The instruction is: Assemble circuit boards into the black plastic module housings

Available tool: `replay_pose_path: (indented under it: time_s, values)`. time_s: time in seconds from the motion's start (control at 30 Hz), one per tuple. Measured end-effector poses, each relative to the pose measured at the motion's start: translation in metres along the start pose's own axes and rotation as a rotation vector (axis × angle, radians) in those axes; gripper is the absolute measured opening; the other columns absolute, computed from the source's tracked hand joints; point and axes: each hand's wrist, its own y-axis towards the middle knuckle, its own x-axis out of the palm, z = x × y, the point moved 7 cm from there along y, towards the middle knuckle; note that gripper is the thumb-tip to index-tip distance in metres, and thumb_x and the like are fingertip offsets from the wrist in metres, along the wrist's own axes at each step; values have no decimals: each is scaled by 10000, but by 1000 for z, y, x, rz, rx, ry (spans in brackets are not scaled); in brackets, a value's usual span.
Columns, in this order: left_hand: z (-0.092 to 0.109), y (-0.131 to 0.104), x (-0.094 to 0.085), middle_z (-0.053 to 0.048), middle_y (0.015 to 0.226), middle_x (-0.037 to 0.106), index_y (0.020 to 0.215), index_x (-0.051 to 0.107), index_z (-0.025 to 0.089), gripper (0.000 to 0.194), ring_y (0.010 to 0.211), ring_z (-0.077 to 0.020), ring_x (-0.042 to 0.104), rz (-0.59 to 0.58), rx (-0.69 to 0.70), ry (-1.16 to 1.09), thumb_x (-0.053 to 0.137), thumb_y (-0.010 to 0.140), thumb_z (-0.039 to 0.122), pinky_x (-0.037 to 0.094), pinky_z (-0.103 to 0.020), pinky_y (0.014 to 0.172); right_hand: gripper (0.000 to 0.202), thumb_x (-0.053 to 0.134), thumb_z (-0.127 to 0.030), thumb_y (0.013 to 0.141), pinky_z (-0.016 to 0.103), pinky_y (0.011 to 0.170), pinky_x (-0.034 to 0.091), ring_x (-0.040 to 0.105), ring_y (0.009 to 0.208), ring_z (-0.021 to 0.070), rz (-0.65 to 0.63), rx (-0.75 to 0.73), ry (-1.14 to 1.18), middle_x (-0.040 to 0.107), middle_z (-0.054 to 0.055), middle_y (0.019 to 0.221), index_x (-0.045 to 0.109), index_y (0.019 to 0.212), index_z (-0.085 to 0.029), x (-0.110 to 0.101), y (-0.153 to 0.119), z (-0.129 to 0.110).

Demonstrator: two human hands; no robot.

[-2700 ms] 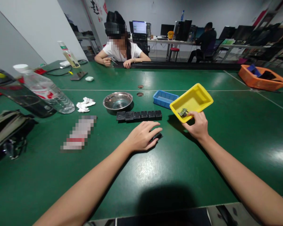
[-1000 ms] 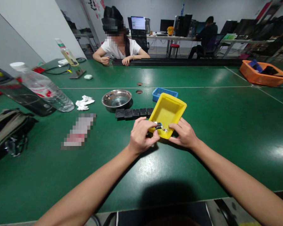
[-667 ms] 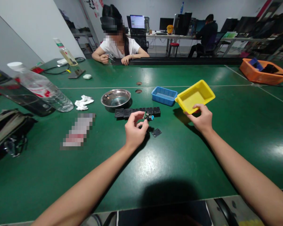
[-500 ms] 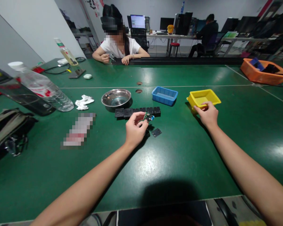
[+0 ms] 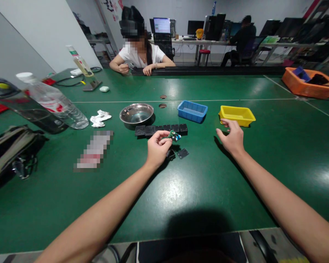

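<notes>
Between the thumb and fingers of my left hand point(image 5: 158, 148) is a small green circuit board point(image 5: 174, 136) with a blue part on its right end. Under that hand sits a black plastic case point(image 5: 171, 155), partly hidden by the fingers. A flat black cover point(image 5: 183, 153) lies just right of it. Behind the hand stands a row of several black boxes point(image 5: 150, 131). My right hand point(image 5: 231, 137) hovers in front of the yellow tray point(image 5: 238, 120), thumb and fingers apart, with nothing in them.
A steel bowl point(image 5: 136, 114) and a blue tray point(image 5: 192, 111) stand behind the boxes. At left are bottles point(image 5: 56, 102), crumpled tissue point(image 5: 100, 118) and a dark bag point(image 5: 13, 153). An orange basket point(image 5: 309, 86) is at far right. Across the table sits a person point(image 5: 142, 54).
My right hand has let go of the yellow tray and moved left, towards me. The tray now sits level on the table. My left hand still holds the circuit board.
</notes>
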Motion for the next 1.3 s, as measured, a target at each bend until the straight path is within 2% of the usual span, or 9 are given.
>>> replay_pose_path:
  time_s: [0.17,0.27,0.37,0.53,0.7,0.8,0.97,1.17,1.3]
  values:
    - [-4,-5,12,-18,825,702,854,629,154,239,659,-116,649,-181,-50,4,739,678,274,513,-238,640,481,712,-361,876,383,813,583,691,936,237,-239,-260,296,722,86,1075,601,1324,-227,41,-51,-83]
    - [-7,-12,24,-22,834,704,872,625,158,268,728,-144,672,-328,-54,35,765,699,307,544,-275,709,427,721,-337,872,368,846,568,691,944,231,-305,-307,346,731,93,1090,631,1270,-213,53,-67,-108]
    - [-8,-15,29,-47,900,720,950,630,163,288,848,-185,695,-420,-17,108,743,773,360,565,-329,807,305,695,-291,882,357,842,555,696,927,227,-310,-276,339,743,91,1078,677,1175,-210,55,-64,-103]
    - [3,-18,22,-114,1219,690,1183,610,192,441,1141,-266,654,-637,193,469,750,814,390,497,-443,1027,286,717,-298,841,360,796,537,679,831,221,-315,-179,212,748,77,990,711,1110,-199,44,-43,-60]
    - [3,-23,8,-103,1144,680,1120,624,198,563,1081,-301,630,-781,313,800,805,733,564,486,-487,984,209,719,-263,811,334,715,499,618,736,199,-399,-179,59,708,61,869,735,1002,-181,38,-30,-32]
    - [2,-25,10,-100,1113,681,1105,621,189,444,1053,-288,628,-810,330,864,738,804,494,483,-473,971,207,711,-288,823,335,705,485,599,726,200,-421,-180,22,684,57,841,735,996,-178,40,-27,-27]
    - [4,-23,14,-92,1093,682,1101,602,187,372,1019,-271,643,-773,338,858,695,813,404,507,-440,943,274,717,-299,828,384,787,512,628,818,239,-428,-219,-30,692,77,912,711,1078,-188,44,-29,-29]
    - [9,-22,12,-86,1074,692,1125,589,181,366,956,-240,669,-691,336,798,687,820,356,541,-389,884,192,642,-255,900,426,873,526,638,963,271,-176,-428,20,677,114,1001,696,1073,-193,18,-40,-65]
    - [9,-22,12,-79,1101,694,1152,580,188,383,998,-240,677,-670,342,778,692,807,312,538,-381,922,146,598,-239,943,375,830,544,663,891,224,-318,-548,172,696,84,960,691,1049,-203,29,-63,-91]
